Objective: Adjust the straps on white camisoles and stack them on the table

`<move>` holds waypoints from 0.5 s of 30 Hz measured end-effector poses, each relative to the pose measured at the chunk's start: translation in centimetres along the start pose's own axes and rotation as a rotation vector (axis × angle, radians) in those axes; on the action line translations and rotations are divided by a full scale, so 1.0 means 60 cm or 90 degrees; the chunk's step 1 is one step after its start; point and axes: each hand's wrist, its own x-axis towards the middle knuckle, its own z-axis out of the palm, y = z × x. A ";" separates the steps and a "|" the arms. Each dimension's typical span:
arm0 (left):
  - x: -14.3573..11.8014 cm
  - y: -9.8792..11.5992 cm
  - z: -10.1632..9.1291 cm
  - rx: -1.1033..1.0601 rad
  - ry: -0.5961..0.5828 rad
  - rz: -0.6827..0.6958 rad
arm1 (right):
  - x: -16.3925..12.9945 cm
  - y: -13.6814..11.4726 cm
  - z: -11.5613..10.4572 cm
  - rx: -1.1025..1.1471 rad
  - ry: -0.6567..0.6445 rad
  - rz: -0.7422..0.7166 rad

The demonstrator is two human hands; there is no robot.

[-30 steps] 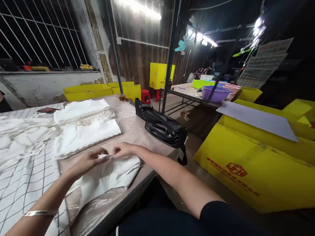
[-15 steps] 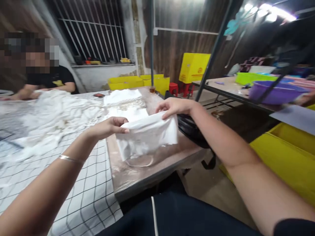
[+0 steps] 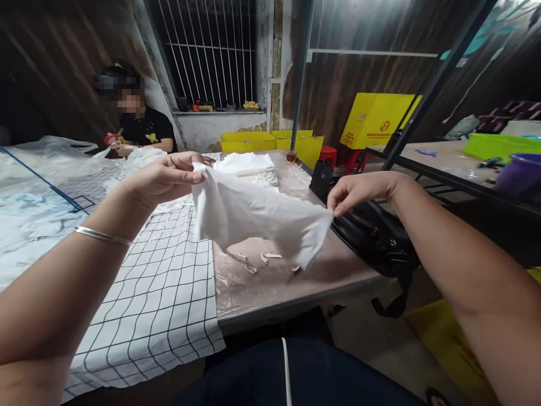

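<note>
Head view: one white cloth [image 3: 253,214], above the table [image 3: 264,293] — long axis sloping down rightward between our left hand [image 3: 167,177], pinching one end, and our right hand [image 3: 359,192], pinching the other.

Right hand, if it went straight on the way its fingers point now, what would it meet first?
Most likely the white cloth, whose corner the right hand pinches; beyond that, perhaps the tabletop, though depth is unclear.

The cloth piece [image 3: 253,210] looks smooth and matt.
</note>
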 end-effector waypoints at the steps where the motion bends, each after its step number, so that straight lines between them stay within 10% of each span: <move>1: -0.004 0.001 -0.002 -0.018 0.005 -0.009 | 0.002 0.005 0.003 0.005 0.007 -0.010; 8: 0.011 0.022 0.055 0.102 -0.090 -0.151 | 0.088 -0.024 0.072 0.196 0.237 -0.269; 15: 0.028 0.060 0.086 0.168 -0.009 -0.132 | 0.183 -0.119 0.148 0.330 0.012 -0.435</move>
